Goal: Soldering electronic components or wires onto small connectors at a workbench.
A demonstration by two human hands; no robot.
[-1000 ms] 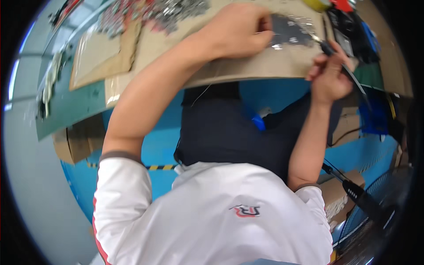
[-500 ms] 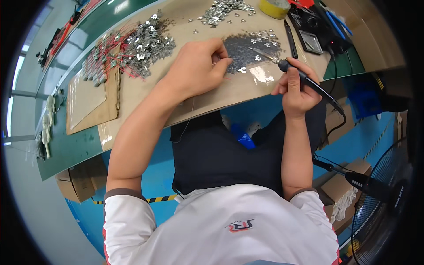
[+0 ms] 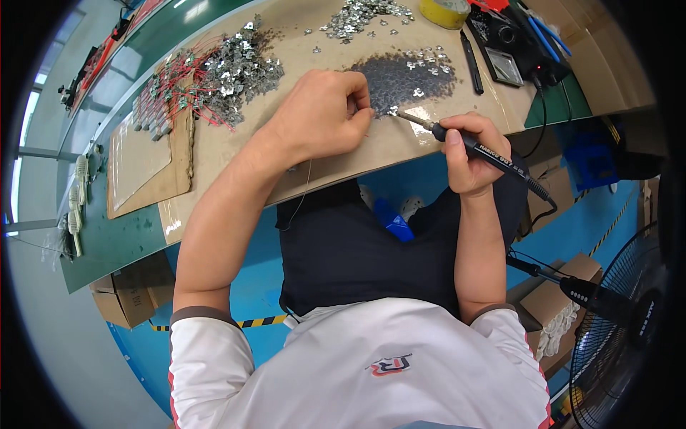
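Observation:
My right hand (image 3: 473,159) grips a soldering iron (image 3: 500,159) with a black handle and cord. Its tip points left and meets, or nearly meets, a small shiny metal tab (image 3: 392,111) at the near edge of a dark patch of small flat pieces (image 3: 393,77). Just left of that tab, my left hand (image 3: 321,114) is closed in a pinch. From it a thin wire (image 3: 309,182) hangs over the table edge toward my lap. A short bit of red shows by the fingertips; whatever else they pinch is hidden.
Left of my hand lie a heap of metal tabs (image 3: 246,75) and parts with red wires (image 3: 189,82). More tabs (image 3: 364,16) sit at the back, beside a yellow tape roll (image 3: 444,13). A black soldering station (image 3: 529,53) and black pen (image 3: 472,63) are at right; a fan (image 3: 618,322) stands lower right.
My right hand has brought the iron's tip down and left, from over the dark patch to the tab near my left fingers. The left hand has barely moved.

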